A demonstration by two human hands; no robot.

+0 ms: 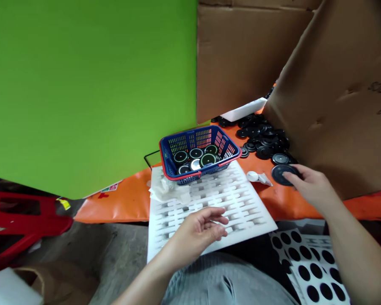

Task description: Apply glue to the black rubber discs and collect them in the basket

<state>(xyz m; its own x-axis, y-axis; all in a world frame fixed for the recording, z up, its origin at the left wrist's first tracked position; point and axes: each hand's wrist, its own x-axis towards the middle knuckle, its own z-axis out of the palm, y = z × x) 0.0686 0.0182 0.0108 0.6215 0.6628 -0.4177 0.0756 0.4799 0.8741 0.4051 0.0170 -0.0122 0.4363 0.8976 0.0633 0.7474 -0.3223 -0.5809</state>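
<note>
My right hand (313, 186) pinches a black round disc (282, 175) between thumb and fingers, just in front of a heap of similar black discs (265, 140). Over the white slotted foam board (241, 186) hovers my left hand (203, 228), its fingers loosely curled and apart with nothing in them. A blue plastic basket (174, 171) with red handles rests on the board's far part and contains several dark discs with pale rings. Crumpled white paper (171, 192) lies against the basket's near left corner. Between the board and my right hand is a small white tube-like item (257, 177).
A green panel (92, 84) rises at the left and cardboard walls (339, 118) enclose the right. Sheets of black round stickers (314, 271) lie low at the right. An orange cover (127, 203) spreads over the table. A red stool-like object (28, 220) stands left.
</note>
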